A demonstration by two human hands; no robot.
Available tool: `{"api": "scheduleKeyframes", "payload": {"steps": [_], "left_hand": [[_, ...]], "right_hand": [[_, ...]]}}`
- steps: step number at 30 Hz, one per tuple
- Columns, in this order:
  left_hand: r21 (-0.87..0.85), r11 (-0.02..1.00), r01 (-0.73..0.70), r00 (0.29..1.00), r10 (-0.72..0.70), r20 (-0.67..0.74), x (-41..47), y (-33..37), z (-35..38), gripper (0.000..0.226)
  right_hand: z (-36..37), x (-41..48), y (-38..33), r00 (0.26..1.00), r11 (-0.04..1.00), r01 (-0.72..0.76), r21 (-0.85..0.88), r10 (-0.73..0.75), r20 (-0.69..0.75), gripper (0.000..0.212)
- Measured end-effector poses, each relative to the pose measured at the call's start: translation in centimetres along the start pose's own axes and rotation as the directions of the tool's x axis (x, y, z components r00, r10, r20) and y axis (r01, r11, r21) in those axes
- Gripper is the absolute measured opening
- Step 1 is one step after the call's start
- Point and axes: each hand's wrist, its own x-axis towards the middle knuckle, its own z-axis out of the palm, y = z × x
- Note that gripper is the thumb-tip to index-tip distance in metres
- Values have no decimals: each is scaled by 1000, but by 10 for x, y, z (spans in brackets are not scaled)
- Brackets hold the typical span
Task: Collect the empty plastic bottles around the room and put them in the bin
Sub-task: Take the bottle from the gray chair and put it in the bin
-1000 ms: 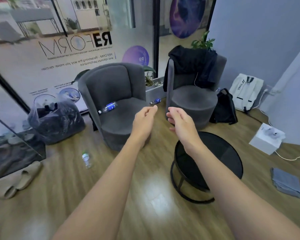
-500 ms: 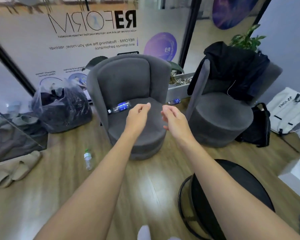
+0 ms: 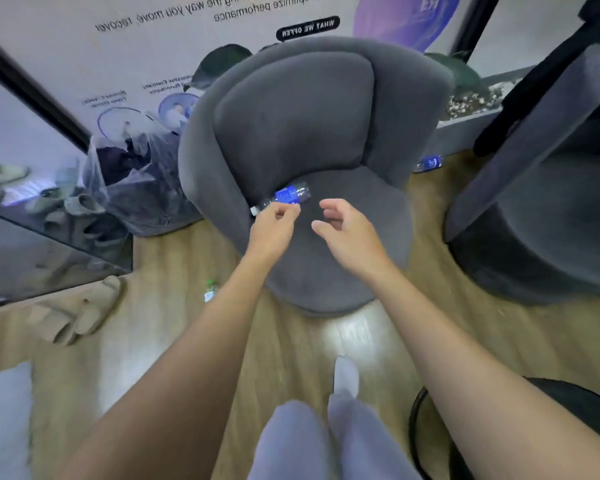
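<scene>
Reaching over the grey armchair (image 3: 309, 140), the person has both hands above its seat. The left hand (image 3: 274, 225) sits just at the near edge of a clear bottle (image 3: 284, 197) with a blue label, fingers curled loosely toward the thumb; whether the fingertips already touch the plastic cannot be told, and nothing is gripped yet. The right hand (image 3: 347, 230) hovers a little to the right, half open, fingers spread and empty.

The bottle lies on its side at the far left of the seat, where the cushion meets the armrest, its white cap pointing left and near. Being empty thin plastic, it should be very light and will likely dent and crackle under a firm squeeze; the smooth wall may slip or roll on the fabric if nudged. A wrap of the fingers around the labelled middle looks like the surest hold, with the neck by the cap as a second choice.

Two more bottles remain: one with a green cap (image 3: 210, 291) on the wooden floor left of the chair, and another blue-labelled one (image 3: 430, 163) on the floor behind the chair to the right. A clear bag (image 3: 136, 181) with dark contents stands far left, probably the bin.
</scene>
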Motion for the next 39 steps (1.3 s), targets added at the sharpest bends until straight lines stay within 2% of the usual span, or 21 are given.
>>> {"api": "scheduleKeyframes", "payload": {"steps": [6, 10, 15, 18, 21, 23, 25, 28, 30, 32, 33, 36, 39], "left_hand": [[153, 983, 104, 994, -107, 11, 125, -60, 23, 37], [244, 959, 141, 986, -158, 51, 210, -104, 40, 47], [462, 887, -12, 1000, 16, -5, 306, -138, 55, 43], [610, 785, -108, 993, 60, 99, 353, -148, 63, 55], [806, 568, -165, 975, -32, 222, 378, -152, 68, 84], [886, 426, -182, 971, -65, 231, 382, -154, 71, 89], [919, 337, -202, 964, -98, 248, 375, -157, 74, 86], [915, 328, -236, 956, -92, 280, 353, -151, 70, 84], [907, 282, -311, 948, 20, 319, 335, -137, 65, 79], [898, 209, -387, 919, 170, 357, 317, -115, 58, 71], [896, 171, -410, 900, 233, 368, 307, -101, 54, 69], [914, 43, -404, 865, 343, 366, 271, -57, 31, 71], [907, -75, -413, 767, 508, 392, 225, -13, 3, 69]], "right_hand": [[38, 125, 41, 982, 987, -160, -28, 162, 100, 42], [72, 201, 78, 946, 953, -299, 55, 288, 149, 38], [110, 261, 122, 904, 906, -412, 96, 393, 165, 38], [117, 275, 142, 882, 871, -466, 154, 442, 166, 39], [118, 281, 157, 857, 832, -515, 207, 488, 168, 39], [117, 280, 160, 840, 806, -542, 239, 514, 171, 38], [114, 278, 160, 828, 792, -561, 242, 533, 175, 38], [103, 270, 156, 863, 852, -504, 140, 490, 127, 43], [93, 265, 143, 931, 927, -351, -132, 360, 58, 51], [81, 258, 121, 982, 903, -154, -400, 183, 35, 57], [75, 254, 107, 992, 881, -90, -465, 121, 37, 58], [57, 236, 62, 1000, 824, 1, -567, 8, 13, 69], [32, 207, 7, 998, 801, 68, -595, -50, 47, 78]]}}
